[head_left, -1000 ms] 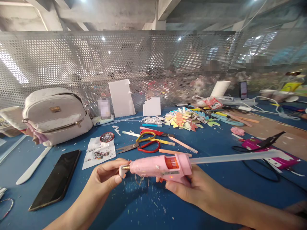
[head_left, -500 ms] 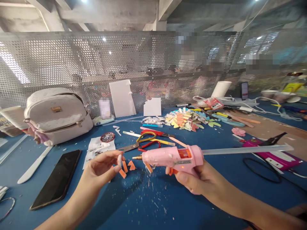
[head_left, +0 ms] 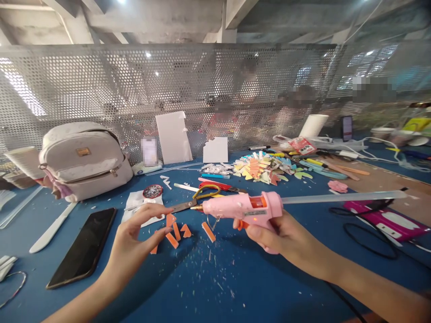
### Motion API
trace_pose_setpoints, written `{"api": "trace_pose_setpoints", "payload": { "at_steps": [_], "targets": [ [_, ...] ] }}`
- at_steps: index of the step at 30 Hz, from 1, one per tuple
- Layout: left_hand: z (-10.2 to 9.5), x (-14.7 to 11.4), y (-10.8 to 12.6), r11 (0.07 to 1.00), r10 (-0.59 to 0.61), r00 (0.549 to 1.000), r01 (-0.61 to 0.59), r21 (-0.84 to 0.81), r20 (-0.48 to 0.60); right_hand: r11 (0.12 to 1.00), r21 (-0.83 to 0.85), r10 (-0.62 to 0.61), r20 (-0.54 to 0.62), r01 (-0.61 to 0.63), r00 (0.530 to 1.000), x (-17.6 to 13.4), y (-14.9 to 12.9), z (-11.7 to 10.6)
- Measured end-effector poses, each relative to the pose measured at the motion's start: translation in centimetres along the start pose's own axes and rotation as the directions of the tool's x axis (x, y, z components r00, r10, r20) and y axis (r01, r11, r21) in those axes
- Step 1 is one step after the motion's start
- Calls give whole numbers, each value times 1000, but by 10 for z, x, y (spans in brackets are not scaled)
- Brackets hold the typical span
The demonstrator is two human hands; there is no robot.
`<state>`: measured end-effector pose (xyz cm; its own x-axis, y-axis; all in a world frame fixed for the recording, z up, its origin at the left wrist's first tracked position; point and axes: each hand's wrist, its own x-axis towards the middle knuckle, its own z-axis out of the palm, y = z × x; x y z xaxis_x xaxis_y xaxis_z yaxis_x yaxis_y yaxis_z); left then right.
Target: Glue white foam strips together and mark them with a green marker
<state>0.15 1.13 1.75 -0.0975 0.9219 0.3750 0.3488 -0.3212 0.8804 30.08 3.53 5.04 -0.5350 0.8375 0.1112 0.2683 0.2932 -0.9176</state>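
Note:
My right hand [head_left: 272,233] grips a pink hot glue gun [head_left: 240,208] by its handle, with an orange light lit on its side. A long clear glue stick [head_left: 340,197] juts from its rear, and the nozzle points left toward my left hand [head_left: 138,235]. Between the thumb and index fingertips of that hand is a small orange piece [head_left: 170,220], its flat face turned to me. Several similar orange pieces [head_left: 208,232] lie on the table just below. Behind the nozzle rest yellow-handled scissors [head_left: 206,192], partly hidden by the gun.
A black phone [head_left: 82,246], a white plastic knife [head_left: 52,227] and a white backpack [head_left: 84,157] are at the left. Colourful cut scraps [head_left: 262,167] are heaped at the back. A magenta power strip [head_left: 387,220] and dark cable lie right. A perforated metal screen [head_left: 188,80] closes off the back.
My left hand has turned the orange piece from edge-on to face-on, with thumb and index finger further apart. The glue gun has risen slightly.

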Motion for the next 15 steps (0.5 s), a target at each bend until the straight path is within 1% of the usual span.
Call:
{"api": "trace_pose_setpoints", "payload": {
  "at_steps": [2, 4, 7, 9, 11, 15],
  "targets": [
    [-1, 1, -3, 999, 23, 1000, -23, 31, 5, 997, -26, -70, -4, 69, 998, 10, -2, 0],
    [0, 1, -5, 998, 41, 999, -40, 56, -14, 990, -52, -128, 15, 129, 992, 21, -1, 3],
    [1, 0, -7, 995, 67, 997, -63, 82, -39, 978, -99, -180, 47, 184, 982, 32, 8, 7],
    [2, 0, -8, 993, 80, 996, -76, 94, -38, 969, -137, -201, 34, 204, 979, 36, 20, 9],
    [1, -1, -12, 991, 86, 996, -83, 108, -27, 961, -200, -188, 32, 191, 982, 37, 32, 10],
    [0, -3, -22, 987, 87, 996, -89, 131, 21, 944, -270, -194, 14, 190, 981, 36, 49, 9]
  ]
}}
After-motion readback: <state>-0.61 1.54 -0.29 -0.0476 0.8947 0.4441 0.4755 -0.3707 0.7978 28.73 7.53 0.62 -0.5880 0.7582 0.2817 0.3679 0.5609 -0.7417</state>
